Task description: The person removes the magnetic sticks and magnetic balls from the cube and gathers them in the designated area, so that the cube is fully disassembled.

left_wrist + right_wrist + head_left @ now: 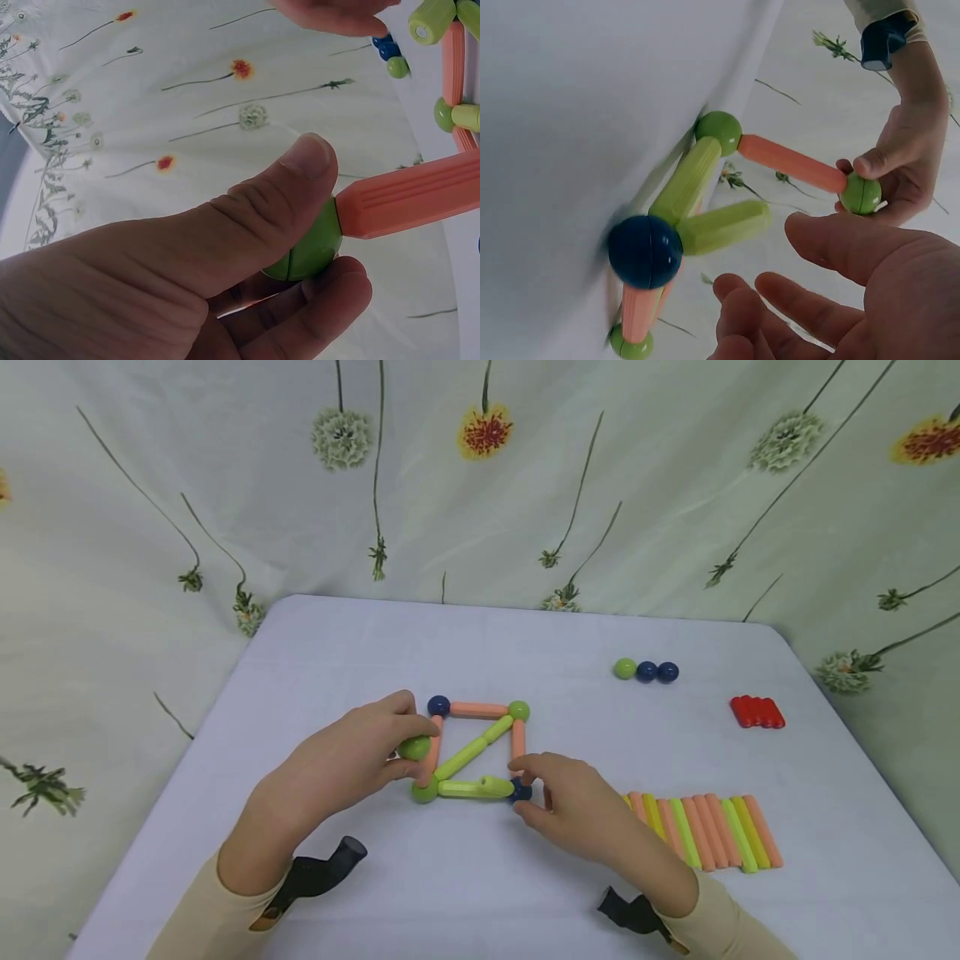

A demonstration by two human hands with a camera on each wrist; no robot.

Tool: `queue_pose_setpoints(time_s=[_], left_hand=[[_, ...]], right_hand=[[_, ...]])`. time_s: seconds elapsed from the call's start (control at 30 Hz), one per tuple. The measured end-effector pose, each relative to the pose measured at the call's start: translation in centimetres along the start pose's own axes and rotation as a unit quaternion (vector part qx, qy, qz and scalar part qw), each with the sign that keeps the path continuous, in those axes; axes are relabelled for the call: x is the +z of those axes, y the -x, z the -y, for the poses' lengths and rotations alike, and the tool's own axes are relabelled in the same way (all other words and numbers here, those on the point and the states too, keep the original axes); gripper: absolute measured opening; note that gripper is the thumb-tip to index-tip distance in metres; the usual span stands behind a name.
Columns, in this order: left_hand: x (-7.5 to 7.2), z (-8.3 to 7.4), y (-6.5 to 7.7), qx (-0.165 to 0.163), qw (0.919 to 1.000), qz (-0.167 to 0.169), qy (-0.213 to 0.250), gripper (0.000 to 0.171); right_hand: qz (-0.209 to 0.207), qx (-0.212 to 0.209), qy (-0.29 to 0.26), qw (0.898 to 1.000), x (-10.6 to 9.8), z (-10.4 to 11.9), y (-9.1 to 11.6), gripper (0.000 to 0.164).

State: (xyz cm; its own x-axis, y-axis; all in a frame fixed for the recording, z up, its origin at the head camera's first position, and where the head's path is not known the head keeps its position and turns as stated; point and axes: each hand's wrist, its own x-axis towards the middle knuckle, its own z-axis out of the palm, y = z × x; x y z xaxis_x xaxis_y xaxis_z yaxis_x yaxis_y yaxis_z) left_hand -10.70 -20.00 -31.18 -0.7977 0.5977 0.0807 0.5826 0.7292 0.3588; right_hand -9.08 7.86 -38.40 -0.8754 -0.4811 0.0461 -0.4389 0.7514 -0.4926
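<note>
My left hand [337, 764] pinches a green ball [319, 244] between thumb and fingers. An orange stick [795, 161] links that ball to a lower green ball [718, 133] at the near-left corner of a flat frame. Beside the near-right corner is my right hand [573, 806], its fingers spread around a dark blue ball [645, 253]. From this ball a light green stick [731, 225] rises; the right fingers stand apart from it in the right wrist view. Orange and light green sticks join the frame's corner balls, with a light green diagonal [474, 749] across it.
One green and two dark blue balls [647, 672] line up at the back right. Several red pieces [757, 712] lie near the right edge. A row of orange, yellow and light green sticks [720, 832] sits beyond my right wrist. A flowered cloth [570, 468] hangs behind the table.
</note>
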Motion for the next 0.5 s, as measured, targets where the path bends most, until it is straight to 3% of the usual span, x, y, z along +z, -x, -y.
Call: queue_pose_setpoints(time_s=[0.2,0.5], left_hand=[[0.0,-0.1,0.0,-0.001,1.0,-0.001,-0.003,0.037],[0.1,-0.1,0.1,-0.002,1.0,-0.002,-0.002,0.039]], right_hand=[[0.008,0.01,0.057,0.998,2.3,1.4,-1.2,0.045],[-0.089,0.003,0.126,0.988,4.6,1.6,-1.8,0.016]])
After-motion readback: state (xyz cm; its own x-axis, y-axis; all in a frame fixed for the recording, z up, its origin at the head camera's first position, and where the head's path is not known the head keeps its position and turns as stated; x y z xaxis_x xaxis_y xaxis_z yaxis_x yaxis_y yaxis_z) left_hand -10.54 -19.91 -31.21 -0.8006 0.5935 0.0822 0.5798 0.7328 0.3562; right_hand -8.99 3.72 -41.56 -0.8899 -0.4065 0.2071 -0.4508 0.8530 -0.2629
